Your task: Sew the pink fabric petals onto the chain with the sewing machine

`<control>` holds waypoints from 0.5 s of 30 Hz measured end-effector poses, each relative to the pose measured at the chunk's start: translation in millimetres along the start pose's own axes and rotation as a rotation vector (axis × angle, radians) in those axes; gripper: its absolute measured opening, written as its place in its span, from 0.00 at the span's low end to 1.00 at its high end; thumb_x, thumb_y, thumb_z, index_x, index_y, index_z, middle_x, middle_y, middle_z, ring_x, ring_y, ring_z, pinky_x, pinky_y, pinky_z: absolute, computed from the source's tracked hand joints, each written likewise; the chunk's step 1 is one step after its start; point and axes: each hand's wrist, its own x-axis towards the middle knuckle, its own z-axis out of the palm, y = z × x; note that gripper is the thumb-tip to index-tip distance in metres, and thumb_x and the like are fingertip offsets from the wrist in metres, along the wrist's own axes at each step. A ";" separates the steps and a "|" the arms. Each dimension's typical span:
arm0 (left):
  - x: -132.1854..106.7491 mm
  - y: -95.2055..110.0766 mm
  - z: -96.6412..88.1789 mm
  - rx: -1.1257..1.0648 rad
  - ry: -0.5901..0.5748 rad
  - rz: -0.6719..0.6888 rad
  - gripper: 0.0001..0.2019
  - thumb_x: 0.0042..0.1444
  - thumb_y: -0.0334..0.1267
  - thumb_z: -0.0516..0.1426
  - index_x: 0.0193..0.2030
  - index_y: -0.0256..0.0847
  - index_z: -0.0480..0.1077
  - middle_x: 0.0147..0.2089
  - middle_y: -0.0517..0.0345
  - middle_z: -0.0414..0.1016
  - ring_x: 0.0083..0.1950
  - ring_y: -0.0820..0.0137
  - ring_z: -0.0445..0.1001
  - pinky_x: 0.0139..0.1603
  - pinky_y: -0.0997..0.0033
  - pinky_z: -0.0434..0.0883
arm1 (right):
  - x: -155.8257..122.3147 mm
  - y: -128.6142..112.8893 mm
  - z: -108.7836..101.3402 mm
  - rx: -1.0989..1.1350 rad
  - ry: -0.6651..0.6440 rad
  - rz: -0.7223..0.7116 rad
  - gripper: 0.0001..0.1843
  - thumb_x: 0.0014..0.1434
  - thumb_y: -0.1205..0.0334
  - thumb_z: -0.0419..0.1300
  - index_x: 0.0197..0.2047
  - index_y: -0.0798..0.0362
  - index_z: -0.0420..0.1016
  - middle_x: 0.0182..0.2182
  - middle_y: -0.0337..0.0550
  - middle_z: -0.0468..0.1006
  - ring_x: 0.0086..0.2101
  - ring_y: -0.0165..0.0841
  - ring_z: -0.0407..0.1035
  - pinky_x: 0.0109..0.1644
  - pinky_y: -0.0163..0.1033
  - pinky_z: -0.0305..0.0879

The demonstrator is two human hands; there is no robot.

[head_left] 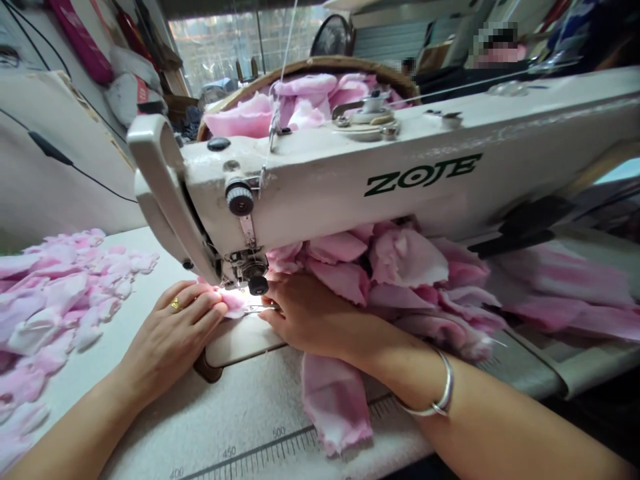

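A white sewing machine [320,180] stands in front of me, its lit needle area low at the left end. My left hand [185,317], with a gold ring, lies beside the needle. Its fingers are held together and press a small pink fabric piece [233,303] against the machine bed [240,343]. On the other side of the needle, my right hand [305,310] is curled closed around a thin metal tool [261,307], pointing left toward that piece. The tool's kind is not clear, and part of it is hidden in the fingers. A silver bangle circles my right wrist.
Loose pink fabric pieces [65,300] lie heaped at left. More pink pieces [410,267] bunch under the machine arm, one [336,403] hanging over the printed ruler [295,437]. Behind stands a round basket [400,83] full of pink fabric. A person [497,50] is in the background.
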 end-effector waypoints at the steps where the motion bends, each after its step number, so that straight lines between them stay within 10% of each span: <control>1: 0.6 0.7 0.0 -0.009 -0.007 -0.006 0.07 0.64 0.34 0.51 0.44 0.40 0.68 0.45 0.57 0.73 0.52 0.63 0.68 0.62 0.55 0.60 | -0.8 -1.2 0.6 -0.002 0.014 -0.029 0.09 0.59 0.60 0.58 0.39 0.56 0.74 0.37 0.47 0.78 0.38 0.37 0.70 0.41 0.39 0.61; 7: 2.8 9.6 -4.3 -0.032 0.052 0.058 0.05 0.63 0.32 0.51 0.40 0.38 0.68 0.37 0.59 0.73 0.44 0.66 0.69 0.65 0.53 0.57 | -1.2 -13.7 6.4 -0.017 -0.015 -0.109 0.15 0.61 0.56 0.56 0.51 0.48 0.70 0.42 0.43 0.77 0.36 0.37 0.72 0.32 0.38 0.59; 15: -1.1 6.8 -12.1 -0.274 0.125 0.032 0.09 0.61 0.27 0.51 0.47 0.38 0.67 0.44 0.54 0.74 0.47 0.66 0.69 0.58 0.55 0.64 | 3.6 -15.1 6.7 0.026 -0.178 -0.168 0.10 0.61 0.60 0.54 0.43 0.49 0.76 0.35 0.42 0.80 0.30 0.33 0.71 0.28 0.37 0.54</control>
